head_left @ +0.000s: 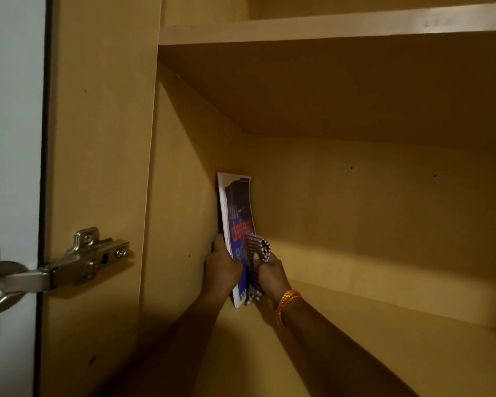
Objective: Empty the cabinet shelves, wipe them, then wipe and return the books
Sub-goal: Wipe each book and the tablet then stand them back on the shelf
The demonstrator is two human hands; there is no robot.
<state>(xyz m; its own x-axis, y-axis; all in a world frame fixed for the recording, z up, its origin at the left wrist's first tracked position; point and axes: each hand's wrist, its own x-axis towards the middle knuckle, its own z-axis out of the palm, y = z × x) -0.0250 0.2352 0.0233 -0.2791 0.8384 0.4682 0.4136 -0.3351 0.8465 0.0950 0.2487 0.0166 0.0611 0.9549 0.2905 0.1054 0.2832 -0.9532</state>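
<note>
Books are going back: one book (236, 224) stands upright between both hands, against the cabinet's side wall (181, 196). The left hand (222, 267) grips its edge, and the right hand (269, 272) clutches a checked cloth (257, 253) touching its cover. Next, I think, both hands must let go gently so it stays standing.

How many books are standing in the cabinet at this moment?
1. The blue book stands upright against the left wall of the cabinet, held by the left hand. The hands could hide a thinner one behind it.
</note>
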